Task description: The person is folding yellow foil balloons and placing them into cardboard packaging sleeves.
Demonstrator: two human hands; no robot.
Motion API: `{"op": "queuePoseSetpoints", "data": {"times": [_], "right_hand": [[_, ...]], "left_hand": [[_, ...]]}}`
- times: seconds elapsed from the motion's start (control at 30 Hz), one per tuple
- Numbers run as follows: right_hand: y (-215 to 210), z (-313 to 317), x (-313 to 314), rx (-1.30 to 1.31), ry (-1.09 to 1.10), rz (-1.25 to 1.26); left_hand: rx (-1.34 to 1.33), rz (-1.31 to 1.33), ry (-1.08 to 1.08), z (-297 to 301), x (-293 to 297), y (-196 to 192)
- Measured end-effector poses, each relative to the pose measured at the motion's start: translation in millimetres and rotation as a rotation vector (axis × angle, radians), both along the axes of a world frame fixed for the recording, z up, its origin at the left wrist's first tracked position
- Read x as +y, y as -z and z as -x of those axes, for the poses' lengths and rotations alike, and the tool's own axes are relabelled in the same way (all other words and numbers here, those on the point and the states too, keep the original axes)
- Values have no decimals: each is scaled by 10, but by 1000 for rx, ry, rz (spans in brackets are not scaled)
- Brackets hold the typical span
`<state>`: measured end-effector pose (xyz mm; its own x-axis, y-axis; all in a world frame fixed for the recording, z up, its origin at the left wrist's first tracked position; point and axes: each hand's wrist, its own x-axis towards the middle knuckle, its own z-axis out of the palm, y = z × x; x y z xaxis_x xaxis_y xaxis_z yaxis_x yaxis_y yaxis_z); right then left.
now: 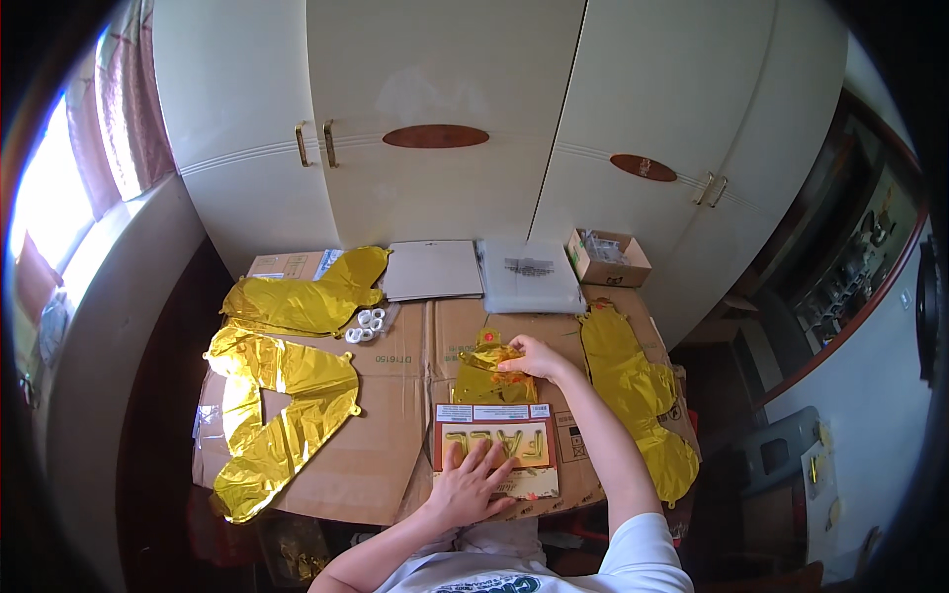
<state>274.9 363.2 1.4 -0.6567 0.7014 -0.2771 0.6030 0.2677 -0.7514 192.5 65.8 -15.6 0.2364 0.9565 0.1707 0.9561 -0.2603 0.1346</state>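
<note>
Centre of the clock: the printed card (532, 450), red-bordered with gold lettering, lying on the cardboard table cover (390, 435) at the near edge, and twelve points away from the person.
Left hand: here it is, the left hand (472, 484), fingers spread, pressing on the card's lower-left half, around seven o'clock, palm down and clenched on nothing.
Right hand: and up at one o'clock, the right hand (534, 359) has thumb and fingertips pinched on the crinkled upper part of the folded gold foil (494, 384).
Gold foil: straight up at twelve, just beyond the card's top edge, shiny and creased, a red spot near its far end.
Nine o'clock: a flat gold foil balloon (321, 417), angular, a gap through its middle.
Ten o'clock: a second gold balloon (306, 299), bent, with small white rings (366, 326) beside it.
Eleven o'clock: grey cardboard sheets (435, 272), neatly stacked.
Just past twelve: clear plastic sleeves (531, 282), next to the sheets.
One o'clock: an open cardboard box (618, 272) with clear plastic inside.
Two o'clock: a third gold balloon (633, 395), long, spread down the table's right side.
</note>
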Motion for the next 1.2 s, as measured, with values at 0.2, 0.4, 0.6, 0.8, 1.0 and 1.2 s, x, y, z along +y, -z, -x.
{"op": "queuePoseSetpoints", "data": {"times": [0.2,0.4,0.6,0.8,1.0,1.2], "right_hand": [[-74,-39,-33,-97,-158,-30],[-88,-176,-33,-45,-190,-64],[-151,-188,-132,-3,-131,46],[-247,-207,-246,214,-145,176],[-75,-284,-270,88,-218,-6],[-133,-383,-634,137,-210,-171]], "left_hand": [[-9,3,-5,9,-10,7],[-17,5,4,-12,9,-12],[-18,17,0,-1,-1,-6],[-5,25,-6,-1,-3,-11],[-14,9,5,-13,20,-7],[-22,-6,-1,-3,6,-8]]}}
